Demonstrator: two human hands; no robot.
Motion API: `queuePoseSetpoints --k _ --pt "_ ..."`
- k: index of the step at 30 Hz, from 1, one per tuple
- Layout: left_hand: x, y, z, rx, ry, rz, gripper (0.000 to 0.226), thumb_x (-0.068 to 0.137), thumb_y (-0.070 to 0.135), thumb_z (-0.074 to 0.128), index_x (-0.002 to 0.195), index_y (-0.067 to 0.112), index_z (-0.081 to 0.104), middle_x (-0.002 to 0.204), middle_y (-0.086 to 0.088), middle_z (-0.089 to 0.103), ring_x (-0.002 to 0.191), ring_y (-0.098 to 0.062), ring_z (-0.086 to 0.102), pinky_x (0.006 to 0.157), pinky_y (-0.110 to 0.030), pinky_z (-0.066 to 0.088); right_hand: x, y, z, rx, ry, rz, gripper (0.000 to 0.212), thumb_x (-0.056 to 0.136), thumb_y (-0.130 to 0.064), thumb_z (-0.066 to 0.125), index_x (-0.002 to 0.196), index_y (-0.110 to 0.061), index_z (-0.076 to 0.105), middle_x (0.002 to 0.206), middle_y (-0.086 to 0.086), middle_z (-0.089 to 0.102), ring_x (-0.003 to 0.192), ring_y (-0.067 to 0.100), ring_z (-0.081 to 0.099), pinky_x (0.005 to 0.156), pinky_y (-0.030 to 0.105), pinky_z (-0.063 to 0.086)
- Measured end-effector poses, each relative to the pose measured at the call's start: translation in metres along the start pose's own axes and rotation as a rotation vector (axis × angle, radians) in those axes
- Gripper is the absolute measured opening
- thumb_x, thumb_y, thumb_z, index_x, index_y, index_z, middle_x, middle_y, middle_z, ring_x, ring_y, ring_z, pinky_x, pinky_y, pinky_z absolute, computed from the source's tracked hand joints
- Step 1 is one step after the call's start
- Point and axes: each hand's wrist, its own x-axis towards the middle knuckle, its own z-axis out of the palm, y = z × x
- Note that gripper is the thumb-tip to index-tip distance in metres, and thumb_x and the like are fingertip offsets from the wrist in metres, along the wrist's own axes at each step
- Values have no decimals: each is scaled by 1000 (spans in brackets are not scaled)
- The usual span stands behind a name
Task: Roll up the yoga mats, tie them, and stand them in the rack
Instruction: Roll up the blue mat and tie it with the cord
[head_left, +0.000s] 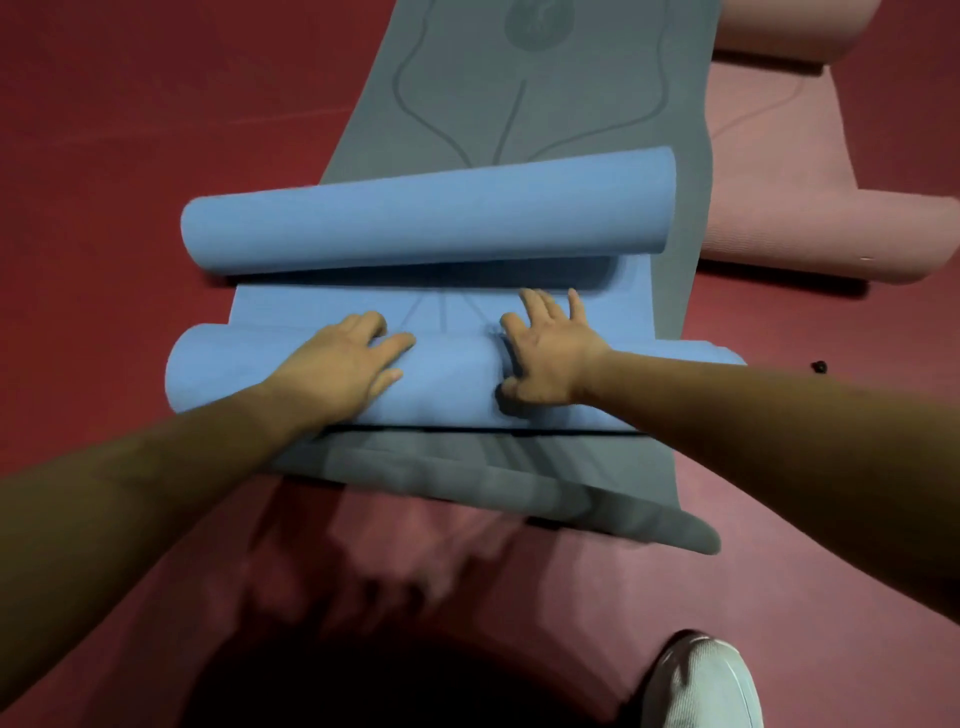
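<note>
Left hand (337, 366) and right hand (545, 353) press flat, fingers released, on the blue mat (447, 379). Best to push evenly toward twelve o'clock, tight, ends square.

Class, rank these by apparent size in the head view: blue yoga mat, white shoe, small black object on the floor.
1. blue yoga mat
2. white shoe, cropped by the frame and nearest the camera
3. small black object

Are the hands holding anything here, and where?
Nothing is gripped: the left hand and right hand press open on the middle of the blue mat, on its near roll.
</note>
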Motion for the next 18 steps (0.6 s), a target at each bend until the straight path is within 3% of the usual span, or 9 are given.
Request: queuePoseSetpoints --k 1,3,4,6,8,10,14,18 --pt "0 2 2 0 -41 -13 76 87 58 47 150 18 32 138 -24 38 125 -44 44 107 -47 39 -2 -1 3 22 84 -5 69 85 -52 54 138 -12 35 147 23 28 136 40 34 111 54 26" --pt "4 4 8 96 -247 -72 113 74 66 62 157 13 6 152 -24 18 143 -38 20 120 -45 18 -5 -2 9 54 143 -54 62 87 -53 52 131 -11 38 128 17 42 117 36 48 98 45 36" --pt "8 5 9 165 -309 -85 127 67 67 68 156 12 -3 154 -23 13 145 -36 13 121 -45 13 -5 -1 11 59 120 -68 73 83 -63 54 131 -10 37 127 15 44 116 35 48 99 45 38" --pt "17 8 9 240 -333 -92 138 60 68 75 155 11 -7 149 -21 19 142 -34 17 119 -45 15 1 2 14 -18 33 -60 110 66 -83 60 140 -8 28 132 15 42 122 35 44 105 50 36" --pt "26 11 7 261 -343 -129 139 58 70 77 155 13 -4 145 -18 27 136 -33 26 115 -43 22 7 4 18 -157 -27 -46 134 59 -85 65 153 -8 9 140 17 35 127 37 38 107 52 33" --pt "31 12 5 294 -348 -151 135 59 72 75 155 16 -1 141 -15 34 130 -31 32 109 -42 28 12 3 19 -227 -27 -41 137 59 -80 70 156 -12 1 140 16 35 124 36 38 104 49 35" --pt "30 3 -2 268 -300 -115 125 48 77 73 148 23 22 132 -7 46 120 -27 39 99 -41 34 14 1 12 -196 -9 -100 121 55 -73 75 147 -15 23 134 11 45 115 35 46 98 46 40" --pt "28 -2 -5 145 -450 -28 117 43 80 73 142 32 34 130 1 52 120 -22 43 101 -40 34 2 4 13 9 -196 -153 106 51 -64 83 134 -19 37 128 10 52 114 33 53 97 41 47"
